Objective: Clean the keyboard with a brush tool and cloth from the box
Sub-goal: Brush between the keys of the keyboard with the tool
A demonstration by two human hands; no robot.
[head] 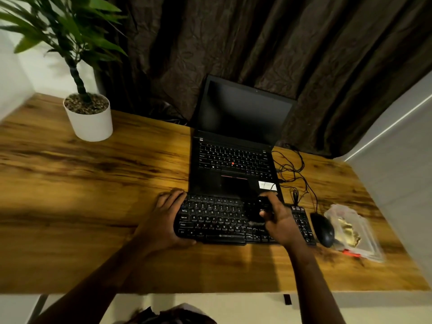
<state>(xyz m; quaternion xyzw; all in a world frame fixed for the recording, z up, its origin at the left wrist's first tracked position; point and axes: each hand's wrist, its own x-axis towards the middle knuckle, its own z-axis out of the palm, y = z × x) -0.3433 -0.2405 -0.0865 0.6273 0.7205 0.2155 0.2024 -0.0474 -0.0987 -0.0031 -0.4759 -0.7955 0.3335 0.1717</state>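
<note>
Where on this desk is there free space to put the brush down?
The widest bare desk area is left of the laptop and keyboard, in front of the potted plant. Also the near strip before the keyboard. Crowded on the right: cables, mouse, plastic box.

Wood desk [93, 183], dark curtain [280, 43], white wall [14, 78]

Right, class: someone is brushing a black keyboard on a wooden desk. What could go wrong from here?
1. The keyboard sits close against the open laptop, so dust flicked by the brush tool in the right hand may land on its touchpad.
2. Only the left hand steadies the keyboard, at its left end; hard strokes might swing it into the mouse or snag the loose cables.
</note>
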